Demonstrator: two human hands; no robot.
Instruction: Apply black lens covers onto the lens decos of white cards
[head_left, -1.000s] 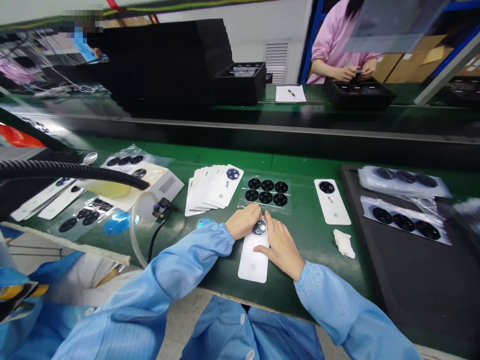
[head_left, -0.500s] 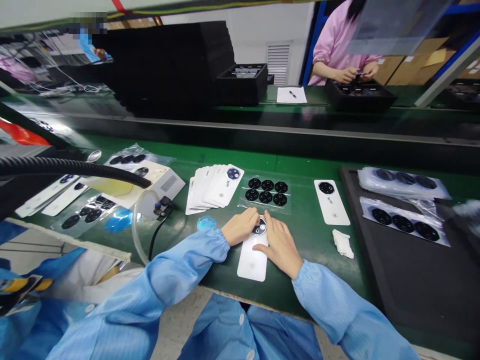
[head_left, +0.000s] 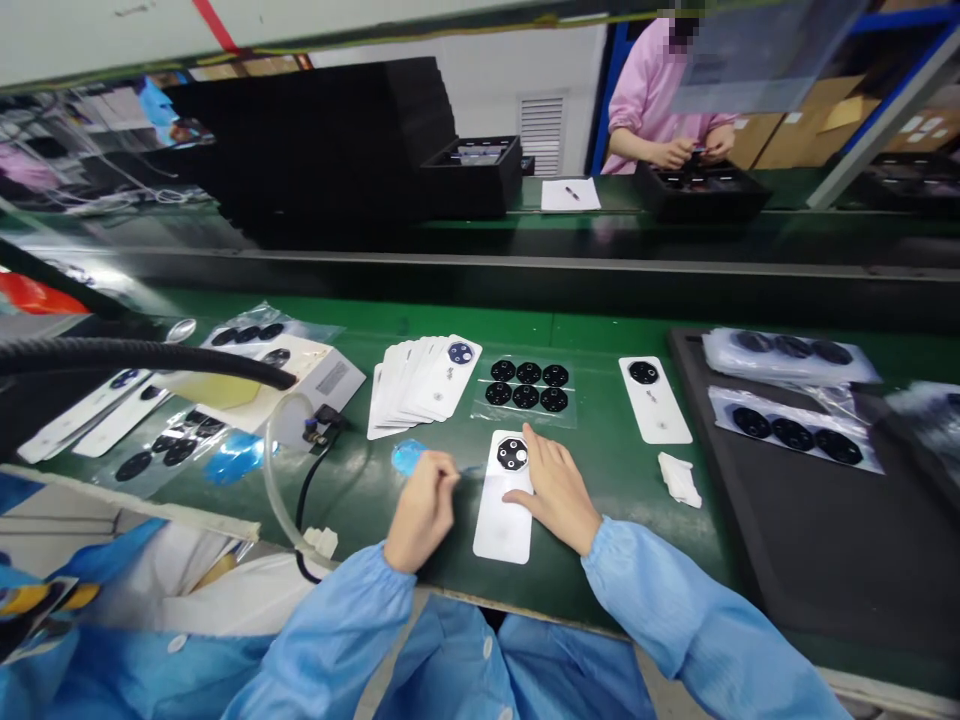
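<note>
A white phone back cover (head_left: 501,520) lies on the green bench in front of me, with a round black camera lens plate (head_left: 513,454) at its top. My right hand (head_left: 559,495) rests along the cover's right edge, fingers stretched out and the thumb on its face. To the left of the cover, my left hand (head_left: 427,510) is closed in a pinch, apart from the cover. A small blue film (head_left: 472,468) sticks out of its fingertips, partly blurred. Close behind that hand lies a round pile of blue films (head_left: 409,456).
Fanned white covers (head_left: 405,385) and a sheet of black lens plates (head_left: 529,385) lie beyond. At right are another cover (head_left: 654,400), a crumpled tissue (head_left: 679,480) and a dark tray (head_left: 810,540) with bagged plates. A black hose (head_left: 150,355) crosses the left. A person in pink works opposite.
My left hand has drawn away from the lens plate, down and to the left, with blue film now in its fingers. The lens plate shows fully. My right hand has stayed on the cover.
</note>
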